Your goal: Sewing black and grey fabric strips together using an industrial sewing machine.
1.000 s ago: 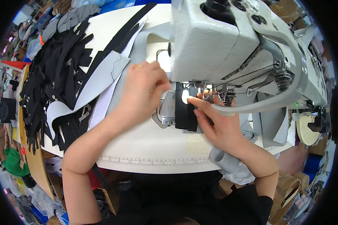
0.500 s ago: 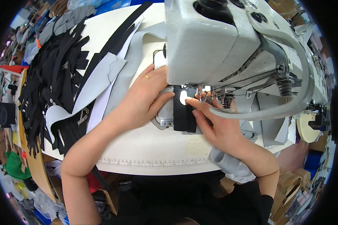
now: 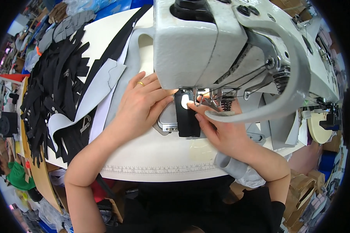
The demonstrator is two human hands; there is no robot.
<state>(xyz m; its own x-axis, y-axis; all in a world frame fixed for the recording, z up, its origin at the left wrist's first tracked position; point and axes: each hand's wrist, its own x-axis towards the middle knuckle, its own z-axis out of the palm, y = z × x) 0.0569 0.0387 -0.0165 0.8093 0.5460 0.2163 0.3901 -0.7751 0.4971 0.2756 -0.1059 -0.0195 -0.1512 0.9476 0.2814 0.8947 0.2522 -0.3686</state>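
A black fabric strip [image 3: 188, 126] lies lengthwise on the metal bed of a white sewing machine [image 3: 196, 54], its upper part under the needle area. A bright white oval patch shows on it. My left hand [image 3: 142, 101], with a ring on one finger, rests to the strip's left; its fingers stretch out and their tips reach the strip's edge. My right hand [image 3: 223, 134] grips the strip from the right, index fingertip beside the bright patch and thumb along the edge. The machine's pale curved guard [image 3: 256, 116] and the thread parts hide the other right fingers.
Many black strips [image 3: 58, 89], some with metal zipper pulls, are heaped on the table's left. Pale grey and white cut pieces [image 3: 93, 93] lie beside them. A printed ruler [image 3: 155, 169] follows the front edge. A grey roll [image 3: 231, 165] sits by my right forearm; cardboard boxes [image 3: 299, 194] stand beyond.
The machine head appears farther left in view, as if the view shifted. My left hand has drawn slightly left, with its thumb closer to its fingers. The right index finger stays by the bright patch.
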